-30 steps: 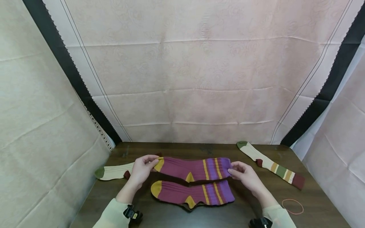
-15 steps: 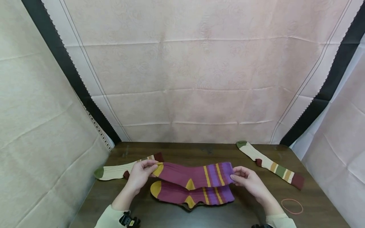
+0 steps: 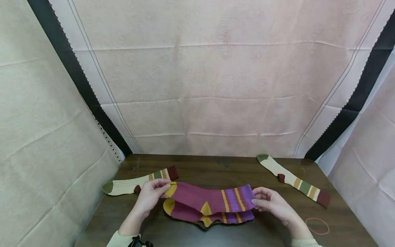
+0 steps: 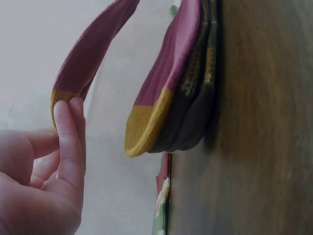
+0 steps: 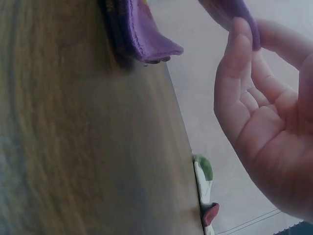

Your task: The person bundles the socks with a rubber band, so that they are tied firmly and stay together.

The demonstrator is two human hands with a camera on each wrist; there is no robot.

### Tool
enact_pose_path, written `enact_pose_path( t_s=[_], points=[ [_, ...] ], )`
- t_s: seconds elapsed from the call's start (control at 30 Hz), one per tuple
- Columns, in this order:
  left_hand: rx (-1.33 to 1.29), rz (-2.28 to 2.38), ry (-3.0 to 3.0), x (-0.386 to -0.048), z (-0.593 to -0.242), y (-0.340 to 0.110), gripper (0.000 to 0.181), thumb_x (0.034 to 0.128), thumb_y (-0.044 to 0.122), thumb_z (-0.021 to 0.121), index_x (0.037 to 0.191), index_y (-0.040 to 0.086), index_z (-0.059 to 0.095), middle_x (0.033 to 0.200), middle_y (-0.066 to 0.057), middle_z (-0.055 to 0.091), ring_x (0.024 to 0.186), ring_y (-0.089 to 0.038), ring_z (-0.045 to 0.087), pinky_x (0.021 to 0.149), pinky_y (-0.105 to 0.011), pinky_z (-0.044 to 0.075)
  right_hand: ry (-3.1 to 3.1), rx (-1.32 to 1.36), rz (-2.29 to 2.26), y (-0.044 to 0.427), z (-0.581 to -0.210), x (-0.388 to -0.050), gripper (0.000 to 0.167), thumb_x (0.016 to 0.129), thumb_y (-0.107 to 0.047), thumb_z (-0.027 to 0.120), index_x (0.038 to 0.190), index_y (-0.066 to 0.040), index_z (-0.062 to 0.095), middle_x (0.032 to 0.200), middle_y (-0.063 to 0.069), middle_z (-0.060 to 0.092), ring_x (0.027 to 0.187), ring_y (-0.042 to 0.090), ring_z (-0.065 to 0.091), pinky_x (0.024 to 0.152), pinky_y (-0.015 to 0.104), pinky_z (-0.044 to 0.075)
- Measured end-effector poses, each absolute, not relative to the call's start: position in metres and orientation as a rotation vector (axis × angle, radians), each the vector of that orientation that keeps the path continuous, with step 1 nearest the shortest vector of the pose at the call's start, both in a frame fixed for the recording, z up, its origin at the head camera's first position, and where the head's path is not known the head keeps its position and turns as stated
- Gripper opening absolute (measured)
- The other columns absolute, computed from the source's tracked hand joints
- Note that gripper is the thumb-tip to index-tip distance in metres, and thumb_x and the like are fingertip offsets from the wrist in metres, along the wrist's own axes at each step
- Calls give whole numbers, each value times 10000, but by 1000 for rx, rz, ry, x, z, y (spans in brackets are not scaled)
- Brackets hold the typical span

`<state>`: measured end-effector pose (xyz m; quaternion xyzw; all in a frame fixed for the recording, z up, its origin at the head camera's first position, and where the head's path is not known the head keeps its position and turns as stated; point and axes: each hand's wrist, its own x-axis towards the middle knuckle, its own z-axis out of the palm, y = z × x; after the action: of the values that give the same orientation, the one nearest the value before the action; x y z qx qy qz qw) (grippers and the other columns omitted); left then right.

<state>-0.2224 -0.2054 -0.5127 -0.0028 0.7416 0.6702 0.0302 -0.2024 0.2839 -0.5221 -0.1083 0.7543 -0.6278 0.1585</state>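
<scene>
A maroon sock with yellow toe and heel and a purple striped cuff [image 3: 197, 197] is stretched between both hands, raised off the table. My left hand [image 3: 149, 198] pinches its yellow toe; the left wrist view shows that toe [image 4: 66, 94] between thumb and fingers of the hand [image 4: 49, 181]. My right hand [image 3: 275, 207] pinches the purple cuff, also seen in the right wrist view, where the hand [image 5: 274, 107] grips the cuff edge [image 5: 249, 22]. Below lies a matching sock [image 3: 185, 212], partly covered in the head view, on top of darker layers [image 4: 188, 122].
On the brown table [image 3: 216, 171], a cream sock with green toe and striped cuff [image 3: 129, 186] lies behind my left hand. A similar one [image 3: 291, 178] lies slantwise at the back right. A pink elastic band [image 3: 318, 232] lies near my right forearm.
Both hands have moved the held sock toward the near edge, so it now overlaps more of the lower sock. More of the left cream sock's striped cuff shows.
</scene>
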Motion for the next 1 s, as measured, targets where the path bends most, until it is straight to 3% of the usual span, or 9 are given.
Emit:
enact_pose_path(
  t_s=[0.6,1.0],
  points=[
    [94,1920,2234,-217,-518,-210,249,1048,99,700,1232,-67,723,1109,-108,757,892,-216,728,738,-339,636,2055,-423,-1748,290,-529,-200,369,1022,-84,709,1282,131,561,992,101,688,794,142,669,718,333,610],
    [135,1803,2240,-215,-527,-217,222,1024,44,712,1203,-87,705,1084,-122,723,859,-239,712,722,-367,642,2053,-378,-1693,275,-541,-202,328,1003,-91,735,1229,106,601,990,103,699,842,158,681,733,349,625]
  ],
)
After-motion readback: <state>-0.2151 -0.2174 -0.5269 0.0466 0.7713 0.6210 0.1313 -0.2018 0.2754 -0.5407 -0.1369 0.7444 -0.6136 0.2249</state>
